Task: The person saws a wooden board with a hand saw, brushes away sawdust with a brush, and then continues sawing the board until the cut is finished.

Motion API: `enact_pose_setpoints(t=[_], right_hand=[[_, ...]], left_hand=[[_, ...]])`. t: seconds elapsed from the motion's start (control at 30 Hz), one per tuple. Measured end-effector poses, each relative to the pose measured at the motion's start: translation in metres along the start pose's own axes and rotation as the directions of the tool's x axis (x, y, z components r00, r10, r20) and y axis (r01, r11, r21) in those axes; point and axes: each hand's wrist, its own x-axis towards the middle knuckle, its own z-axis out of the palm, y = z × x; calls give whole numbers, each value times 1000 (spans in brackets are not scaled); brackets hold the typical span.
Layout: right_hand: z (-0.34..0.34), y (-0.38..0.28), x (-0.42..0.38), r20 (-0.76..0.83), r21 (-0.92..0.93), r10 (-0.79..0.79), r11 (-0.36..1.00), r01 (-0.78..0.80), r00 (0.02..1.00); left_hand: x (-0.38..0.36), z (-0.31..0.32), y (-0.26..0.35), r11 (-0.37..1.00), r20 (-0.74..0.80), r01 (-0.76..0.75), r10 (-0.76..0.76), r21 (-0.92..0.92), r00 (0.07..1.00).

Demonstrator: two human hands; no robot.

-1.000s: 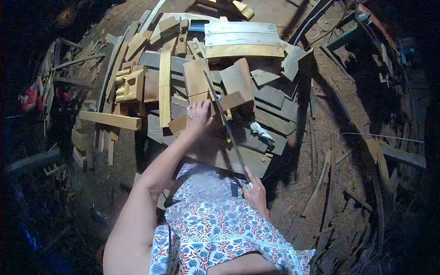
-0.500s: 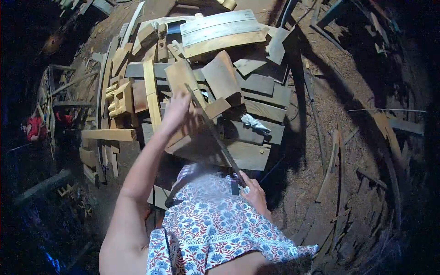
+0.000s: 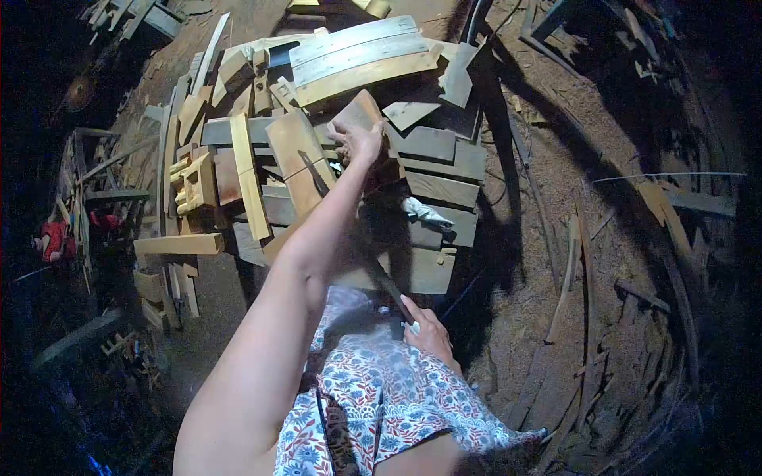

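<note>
My left hand (image 3: 361, 144) reaches far forward, its fingers and thumb curled round a thick wooden block (image 3: 367, 107) with a slanted top. In my right hand (image 3: 431, 333), close to my lap, is the near end of a long, narrow dark tool (image 3: 390, 287), which looks like a saw. It slants away to the left under my left forearm, and its far end shows over a light board (image 3: 292, 143). The forearm hides the tool's middle. A dark line crosses the board near the tool's far end.
A slatted wooden work surface (image 3: 425, 274) carries several offcuts, a pale narrow board (image 3: 250, 176), a carved wooden piece (image 3: 194, 184) and a crumpled white cloth (image 3: 426, 212). A wide planked panel (image 3: 361, 59) lies at the back. Scrap strips (image 3: 571, 278) litter the floor at right.
My left hand has left the far part of the dark tool and moved right onto the wooden block. My right hand keeps the tool's near end. The view has shifted slightly.
</note>
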Motion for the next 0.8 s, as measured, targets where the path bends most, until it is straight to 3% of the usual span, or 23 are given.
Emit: enact_pose_setpoints(t=[0.1,0.17,0.23,0.3,0.47,0.53,0.63,0.67,0.7,0.73,0.77,0.8], right_hand=[[-6,-2,3,61,23,32,999,-34,998],[-11,-3,7,73,9,65,998,-66,995],[-5,1,6,103,2,111,994,-112,988],[0,13,6,-52,-19,-52,999,51,997],[-21,-9,10,34,-49,17,999,-16,999],[-25,-11,11,54,-45,18,999,-16,998],[-23,-1,13,53,-35,-24,999,26,998],[-27,-6,14,61,-38,-26,999,29,998],[-28,-7,14,64,-43,-31,998,34,997],[-28,-8,14,37,-42,-30,999,31,999],[-28,-9,15,9,-40,-30,999,30,1000],[-28,-10,15,12,-45,-33,998,34,999]], left_hand=[[-12,-1,16,999,36,-6,5,41,999],[-7,23,22,985,5,-152,153,83,988],[-25,16,41,965,50,-257,259,-44,965],[-33,18,56,987,129,-145,152,-62,980],[-22,5,50,985,169,-162,170,-61,971],[-14,-30,43,809,155,-558,585,-182,797],[-7,-99,3,599,-183,-789,767,-141,615],[-14,-129,-12,668,-118,-701,698,-249,706],[-24,-160,-24,731,-73,-672,669,-121,740],[-10,-167,-59,704,-119,-688,679,-175,725],[6,-166,-100,731,-64,-644,649,-224,758],[14,-173,-130,835,111,-548,550,-52,828]])
